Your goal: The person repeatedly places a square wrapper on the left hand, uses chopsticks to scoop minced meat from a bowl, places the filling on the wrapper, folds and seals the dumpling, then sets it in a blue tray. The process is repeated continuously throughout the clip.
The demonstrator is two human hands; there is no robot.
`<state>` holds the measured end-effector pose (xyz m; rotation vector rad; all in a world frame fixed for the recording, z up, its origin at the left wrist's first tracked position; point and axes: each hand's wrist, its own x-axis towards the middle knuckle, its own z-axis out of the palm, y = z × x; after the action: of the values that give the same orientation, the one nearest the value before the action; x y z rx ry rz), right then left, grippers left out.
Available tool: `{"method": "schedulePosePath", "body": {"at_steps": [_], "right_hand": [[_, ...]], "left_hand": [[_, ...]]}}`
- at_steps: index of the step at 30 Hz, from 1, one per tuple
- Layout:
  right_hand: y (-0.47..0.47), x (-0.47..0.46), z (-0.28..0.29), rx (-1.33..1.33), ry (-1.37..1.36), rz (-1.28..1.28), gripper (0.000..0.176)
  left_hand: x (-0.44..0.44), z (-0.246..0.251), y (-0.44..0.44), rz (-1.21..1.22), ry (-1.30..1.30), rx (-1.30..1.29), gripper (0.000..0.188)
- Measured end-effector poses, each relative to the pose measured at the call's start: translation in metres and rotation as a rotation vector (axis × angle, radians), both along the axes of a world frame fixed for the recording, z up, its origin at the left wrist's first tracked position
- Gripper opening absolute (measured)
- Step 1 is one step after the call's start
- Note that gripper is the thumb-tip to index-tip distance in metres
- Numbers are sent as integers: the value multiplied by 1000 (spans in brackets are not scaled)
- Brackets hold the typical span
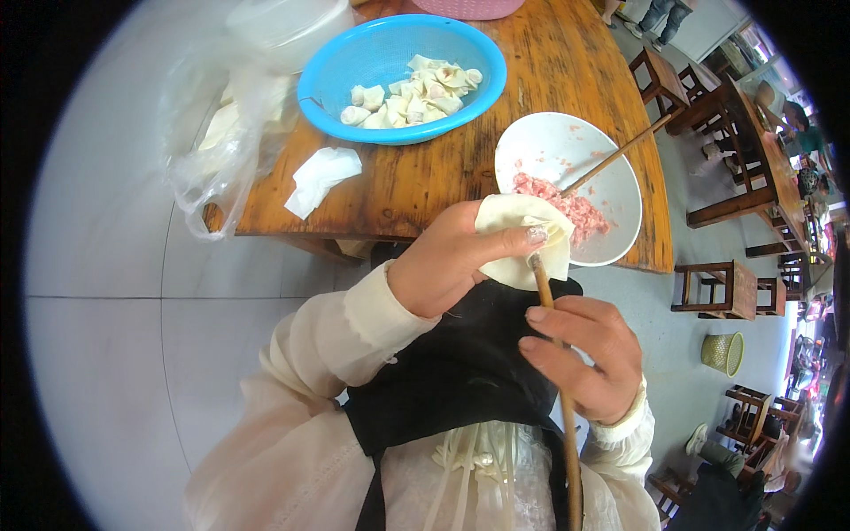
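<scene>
My left hand point(446, 255) grips several pale dough wrappers point(501, 211), its thumb pressing on a gathered fold. Between the fingers of my right hand point(591, 352) is a long wooden chopstick point(543, 285), whose tip meets the wrapper just below my left thumb. Just beyond the wrappers stands a white bowl point(614, 199) of pink minced meat point(584, 222). A second wooden stick point(621, 152) leans in the meat and out over the bowl's right rim. Farther back, folded dumplings point(425, 96) lie in a blue plastic basket point(325, 123).
A clear plastic bag point(226, 166) of wrappers hangs over the left edge of the wooden table point(385, 186). A white tissue point(323, 179) lies before the basket. Behind are a clear plastic container point(292, 30) and a pink basket point(468, 6). Wooden stools point(717, 289) and seated people are at right.
</scene>
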<state>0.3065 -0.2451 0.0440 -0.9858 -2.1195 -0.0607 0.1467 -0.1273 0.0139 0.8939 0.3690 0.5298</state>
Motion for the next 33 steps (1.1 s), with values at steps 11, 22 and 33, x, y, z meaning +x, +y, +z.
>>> {"method": "schedulePosePath", "body": {"at_steps": [11, 22, 33], "right_hand": [[-28, 0, 2, -23, 157, 74, 26], [-42, 15, -3, -34, 617, -173, 28], [-39, 27, -15, -70, 1060, -258, 14]], "left_hand": [[18, -25, 1, 535, 161, 459, 26], [10, -7, 5, 578, 161, 432, 19], [-37, -4, 77, 201, -396, 12, 33]]}}
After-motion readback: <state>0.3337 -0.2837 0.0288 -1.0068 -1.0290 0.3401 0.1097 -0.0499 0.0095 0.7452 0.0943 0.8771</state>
